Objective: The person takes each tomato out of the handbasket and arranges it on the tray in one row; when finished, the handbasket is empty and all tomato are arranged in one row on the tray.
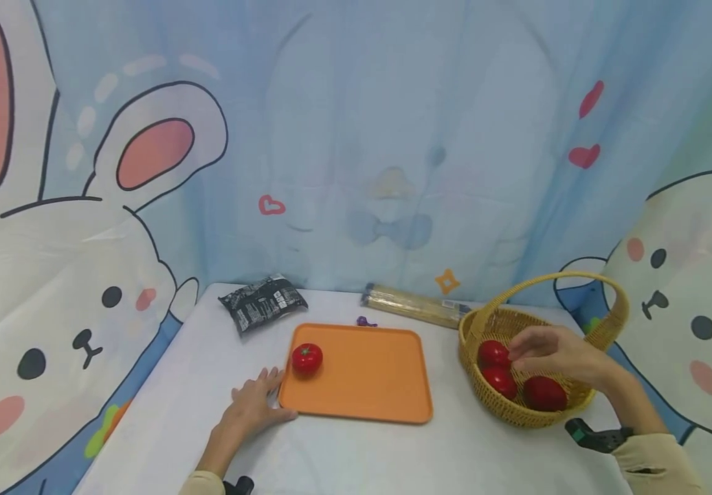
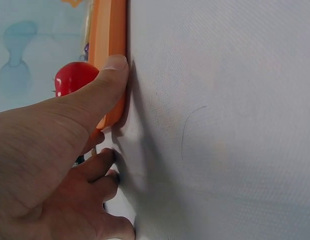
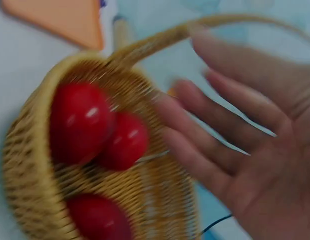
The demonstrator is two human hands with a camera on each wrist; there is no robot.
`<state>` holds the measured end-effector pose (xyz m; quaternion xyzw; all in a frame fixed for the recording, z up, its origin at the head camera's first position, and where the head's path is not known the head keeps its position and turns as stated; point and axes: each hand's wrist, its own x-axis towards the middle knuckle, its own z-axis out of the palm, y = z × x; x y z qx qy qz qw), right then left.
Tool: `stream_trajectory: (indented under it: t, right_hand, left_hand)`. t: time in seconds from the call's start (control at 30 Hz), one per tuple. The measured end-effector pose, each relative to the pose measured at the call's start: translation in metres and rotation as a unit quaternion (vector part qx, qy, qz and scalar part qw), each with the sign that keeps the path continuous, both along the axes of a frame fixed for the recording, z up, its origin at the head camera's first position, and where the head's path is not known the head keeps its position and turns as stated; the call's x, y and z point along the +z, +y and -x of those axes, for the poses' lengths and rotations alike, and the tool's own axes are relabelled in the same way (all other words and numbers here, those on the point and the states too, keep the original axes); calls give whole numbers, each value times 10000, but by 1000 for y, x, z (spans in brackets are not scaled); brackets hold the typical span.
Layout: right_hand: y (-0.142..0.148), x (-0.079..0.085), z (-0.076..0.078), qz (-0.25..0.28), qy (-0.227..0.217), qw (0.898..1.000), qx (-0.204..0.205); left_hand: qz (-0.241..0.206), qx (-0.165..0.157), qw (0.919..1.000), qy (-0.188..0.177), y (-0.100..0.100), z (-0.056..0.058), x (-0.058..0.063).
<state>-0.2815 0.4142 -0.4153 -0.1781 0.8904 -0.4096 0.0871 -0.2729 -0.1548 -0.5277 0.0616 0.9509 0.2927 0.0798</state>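
Note:
A red tomato (image 1: 307,359) with a green star-shaped top sits at the left side of an orange tray (image 1: 368,375). My left hand (image 1: 253,405) is at the tray's near left corner. Its thumb (image 2: 107,82) lies against the near edge, while the other fingers spread along the left side. Over the yellow wicker basket (image 1: 504,411) hangs my right hand (image 1: 557,354), fingers loosely extended and apart, holding nothing. Three glossy red fruits rest inside: a round one (image 3: 79,122), a round one beside it (image 3: 125,142), and a darker one (image 1: 544,393) nearer the front.
A black printed packet (image 1: 263,302) lies behind the tray at the back left. A small purple item (image 1: 365,322) is just beyond the tray's far edge. A long wrapped bundle (image 1: 414,306) lies along the back. The basket's tall handle (image 1: 554,276) arches above it.

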Motion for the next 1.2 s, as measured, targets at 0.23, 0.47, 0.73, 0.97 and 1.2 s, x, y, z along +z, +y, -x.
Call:
stream_trajectory:
  t: [0.23,0.47,0.73,0.97,1.2]
  right_hand:
    - [5,-41,10,-737,709,9768,-1881]
    - [-4,-59,28,-935,210,9741,-2049]
    - [-4,-64,45,-1188,-642,9670,-2159]
    - [-7,-63,45,-1178,-1208,9642,-2044]
    - [-17,-62,48,-1097,-968,9682,-2027]
  left_hand:
    - [77,60,9999,45,1,-2,1]
    - [55,105,9999,35,-1,2,-4]
    - [46,152,9999,-11,2,5,-6]
    - [52,129,9999,51,4,5,-5]
    - [47,168,9998,25,3,4,-4]
